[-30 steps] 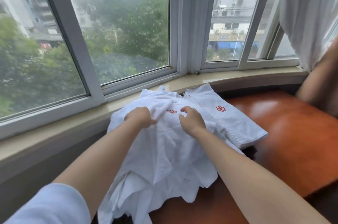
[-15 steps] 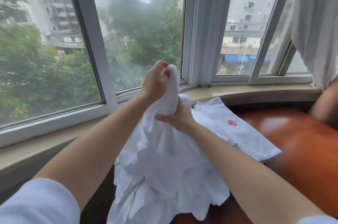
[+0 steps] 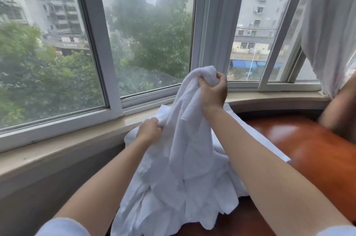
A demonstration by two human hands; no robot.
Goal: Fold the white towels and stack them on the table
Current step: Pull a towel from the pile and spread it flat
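A white towel [image 3: 185,139] hangs lifted above a crumpled heap of white towels [image 3: 173,201] on the reddish-brown table [image 3: 312,154]. My right hand [image 3: 212,91] grips the towel's bunched top high up, in front of the window. Lower and to the left, my left hand [image 3: 150,130] grips the same towel's edge. A folded white towel [image 3: 256,137] lies flat on the table behind my right forearm, mostly hidden by it.
A beige window sill [image 3: 77,145] curves along the table's far side under large windows [image 3: 142,39]. A white curtain [image 3: 331,23] hangs at the right. Another person's arm [image 3: 341,112] shows at the right edge. Bare table surface lies to the right.
The towel was lifted off the heap. The left hand, which held its top, has dropped to a lower edge, and the right hand has risen to grip the top.
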